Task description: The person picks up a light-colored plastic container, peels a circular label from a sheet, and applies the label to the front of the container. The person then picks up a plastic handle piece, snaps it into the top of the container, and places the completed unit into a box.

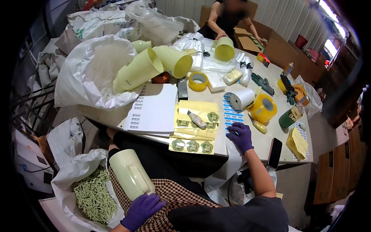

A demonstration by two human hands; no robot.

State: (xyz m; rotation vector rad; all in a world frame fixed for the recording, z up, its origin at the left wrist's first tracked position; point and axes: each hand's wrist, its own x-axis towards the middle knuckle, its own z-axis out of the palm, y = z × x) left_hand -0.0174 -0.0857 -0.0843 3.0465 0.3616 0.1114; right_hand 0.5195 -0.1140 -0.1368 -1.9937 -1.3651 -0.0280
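Note:
A pale green pitcher (pixel 129 172) with a handle lies tilted across my lap on a checked apron. My left hand (pixel 143 210), in a purple glove, holds its near end, with the fingers laid over the edge. At the table's near edge my right hand (pixel 240 138), also gloved in purple, is bent with its fingers curled at the lower end of a blue-and-white label sheet (pixel 233 110). Whatever is between those fingertips is too small to make out. Left of that hand lie yellow sheets with green round stickers (pixel 193 146), topped by a small printed packet (pixel 196 119).
More pale green pitchers (pixel 139 69) stand or lie farther back. A white sack of green sticks (pixel 94 193) is at my lower left. Tape rolls (pixel 263 108), a white paper stack (pixel 150 110), a phone (pixel 274 153) and a green bottle (pixel 291 116) surround the workspace. A co-worker (pixel 232 19) touches a pitcher.

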